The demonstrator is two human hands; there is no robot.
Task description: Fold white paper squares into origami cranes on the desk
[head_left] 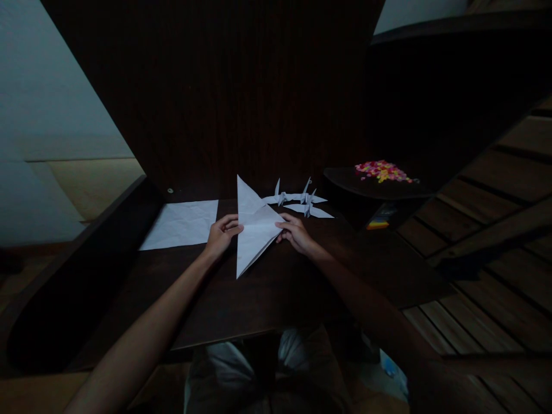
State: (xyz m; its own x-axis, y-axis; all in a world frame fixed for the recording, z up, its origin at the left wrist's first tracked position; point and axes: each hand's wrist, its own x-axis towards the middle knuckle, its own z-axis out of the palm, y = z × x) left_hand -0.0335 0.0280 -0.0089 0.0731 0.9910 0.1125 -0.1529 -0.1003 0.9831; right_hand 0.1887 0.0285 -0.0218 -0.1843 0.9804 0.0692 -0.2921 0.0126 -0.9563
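Observation:
A partly folded sheet of white paper (256, 224), creased into triangular flaps, is held up just over the dark desk. My left hand (223, 233) pinches its left edge near the middle, thumb on top. At the right corner, my right hand (294, 232) grips the paper between thumb and fingers. The layers gape slightly along the lower right edge. Behind my right hand, several white paper cranes (307, 207) stand close together on the desk. Left of my left hand lies a flat, wrinkled white sheet (183, 224).
A dark wooden desk (207, 310) has a tall back panel (228, 103) and a raised left side (64, 293). On a small rounded shelf (345, 181) at right sits a pile of small pink, red and yellow pieces (383, 171). Something with a coloured edge (378, 223) is tucked underneath.

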